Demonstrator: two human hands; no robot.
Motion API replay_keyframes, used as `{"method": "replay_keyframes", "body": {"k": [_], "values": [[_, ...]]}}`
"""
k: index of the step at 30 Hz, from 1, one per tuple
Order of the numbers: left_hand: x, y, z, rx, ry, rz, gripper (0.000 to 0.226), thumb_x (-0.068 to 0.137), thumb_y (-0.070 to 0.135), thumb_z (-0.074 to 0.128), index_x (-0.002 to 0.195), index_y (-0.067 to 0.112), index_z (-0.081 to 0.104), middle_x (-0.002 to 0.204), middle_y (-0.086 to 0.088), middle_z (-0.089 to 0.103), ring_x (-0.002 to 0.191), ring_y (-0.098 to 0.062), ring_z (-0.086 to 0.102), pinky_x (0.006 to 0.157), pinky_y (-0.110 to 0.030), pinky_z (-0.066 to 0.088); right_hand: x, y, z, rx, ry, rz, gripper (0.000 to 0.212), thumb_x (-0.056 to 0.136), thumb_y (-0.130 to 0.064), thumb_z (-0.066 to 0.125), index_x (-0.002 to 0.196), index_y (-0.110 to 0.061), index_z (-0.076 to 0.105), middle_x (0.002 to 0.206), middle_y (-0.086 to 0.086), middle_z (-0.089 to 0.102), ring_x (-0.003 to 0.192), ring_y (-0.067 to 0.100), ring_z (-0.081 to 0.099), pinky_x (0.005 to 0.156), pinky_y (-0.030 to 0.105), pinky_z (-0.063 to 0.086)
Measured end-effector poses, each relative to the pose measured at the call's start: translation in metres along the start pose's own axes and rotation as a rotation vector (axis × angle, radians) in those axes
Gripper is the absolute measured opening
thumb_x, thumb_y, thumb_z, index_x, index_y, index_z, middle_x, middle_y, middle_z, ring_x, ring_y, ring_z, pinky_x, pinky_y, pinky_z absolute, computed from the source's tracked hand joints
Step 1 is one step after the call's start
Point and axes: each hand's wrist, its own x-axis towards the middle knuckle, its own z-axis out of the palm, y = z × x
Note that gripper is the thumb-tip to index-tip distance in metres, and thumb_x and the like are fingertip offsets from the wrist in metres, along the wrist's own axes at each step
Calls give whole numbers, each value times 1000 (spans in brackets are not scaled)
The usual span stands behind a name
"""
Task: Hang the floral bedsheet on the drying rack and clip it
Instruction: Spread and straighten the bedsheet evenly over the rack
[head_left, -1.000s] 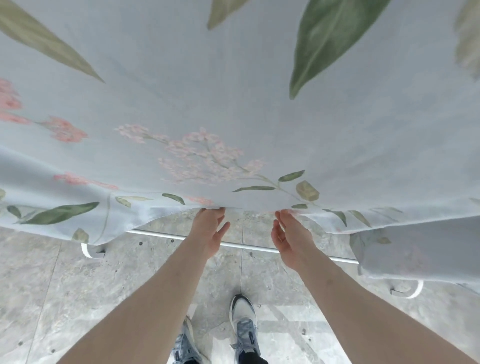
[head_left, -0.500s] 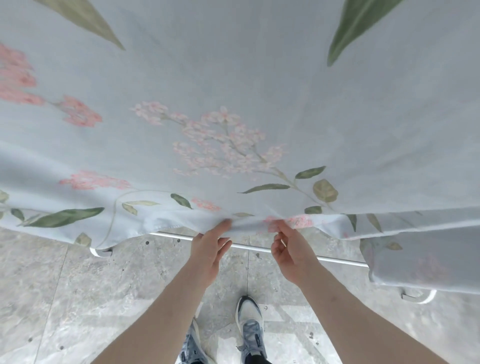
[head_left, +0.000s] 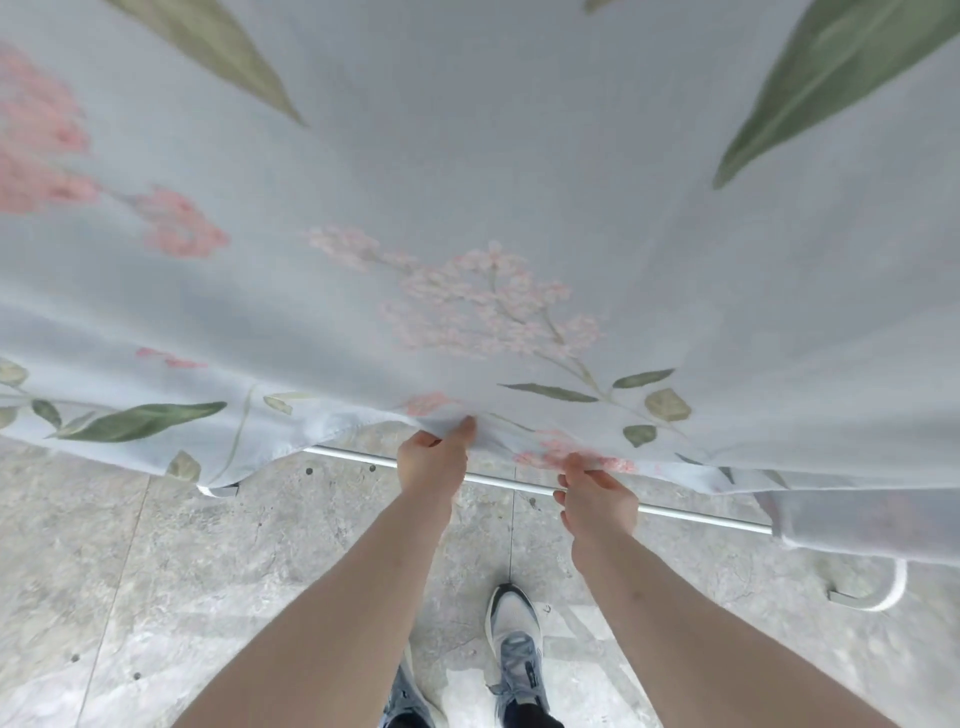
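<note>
Floral bedsheet (head_left: 467, 182): pale blue cloth printed with pink blossom clusters and green leaves. It hangs in front of you and fills the upper part of the view from edge to edge, its lower hem drooping above the floor. At the far right a folded part of it hangs lower and covers the end of the rail.

Drying rack foot, left (head_left: 221, 489): a white curved piece showing just below the hem, resting on the floor.

Your left hand (head_left: 434, 460): raised to the hem left of centre, thumb and fingers pinching a small gather of the cloth at its edge. The forearm runs up from the bottom of the view.

Drying rack rail (head_left: 498, 480): a thin white bar low to the floor, running from under the hem at the left, behind both of your hands, to the folded cloth at the right.

Your right hand (head_left: 597, 501): just beside the left one and slightly lower, fingers curled round the hem where a pink blossom is printed, gripping it.

Shoes (head_left: 514, 649): grey and white trainers, the right one in full view between your forearms, the left one partly hidden by your left arm.

Drying rack foot, right (head_left: 878, 597): a white curved piece on the floor below the folded cloth.

Floor (head_left: 156, 571): grey marbled tiles with thin joints.
</note>
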Motion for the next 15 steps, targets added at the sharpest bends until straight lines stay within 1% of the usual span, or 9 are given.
{"method": "replay_keyframes", "body": {"k": [3,6,8,11,14,15], "values": [[13,0,6,36,18,-21,29,89,40,79,85,13,69,83,-3,66,73,-18,59,64,-29,46,7,4,8,6,18,21,26,94,-37,71,79,-16,73,75,-4,72,70,13,69,68,30,54],[25,-5,6,82,0,-49,35,86,46,80,81,14,68,86,-5,69,75,-20,59,68,-31,47,20,6,14,-7,35,28,23,93,-36,73,80,-18,73,73,-3,73,71,15,69,68,30,54],[33,-8,4,110,10,-62,38,84,49,82,78,14,68,88,-7,74,74,-20,60,68,-32,47,28,6,19,-24,32,43,21,92,-36,73,81,-19,74,70,-3,73,70,15,70,68,31,53],[42,-11,1,146,42,-62,38,82,51,83,76,16,70,94,-8,79,74,-20,65,66,-30,51,36,8,27,-26,28,65,21,93,-34,73,79,-17,72,68,-3,72,65,15,66,63,29,48],[48,-12,0,183,54,-70,42,79,55,84,75,15,70,93,-9,79,76,-23,67,71,-34,57,41,15,30,-49,16,82,20,94,-34,72,82,-18,71,72,-3,73,65,14,65,64,28,50],[50,-12,-1,203,57,-72,44,79,56,83,76,14,70,92,-10,79,74,-24,66,70,-35,56,41,16,32,-55,12,92,19,94,-34,72,84,-17,71,74,-2,73,66,14,65,64,28,51]]}}
